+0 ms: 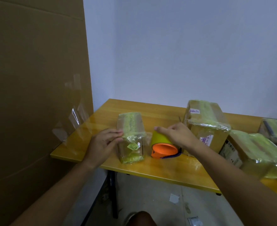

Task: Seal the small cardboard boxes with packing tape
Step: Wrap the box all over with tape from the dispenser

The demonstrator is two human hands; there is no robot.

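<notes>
The small cardboard box (131,137) stands upright on the yellow wooden table (159,170), near the table's front edge and toward its left end. The box is wrapped in clear, greenish-tinted tape, and a small yellow label (132,146) sits on the face turned to the camera.

The left hand (101,144) is at the left side of the box. Its fingers are nearly straight and the fingertips (119,133) touch the upper left edge; whether they pinch a loose tape end there cannot be told, since the film is transparent.

Just right of the box lies the tape dispenser (163,147), an orange core carrying a yellow-green roll, resting on the table. The right hand (177,136) grips it from above, fingers curled over the roll.

Farther right of the box, three or more taped cardboard boxes (206,128) are stacked on the table. Left of the box, a large cardboard sheet (36,79) stands upright against the wall, with strips of clear tape (74,118) on its lower right area.
</notes>
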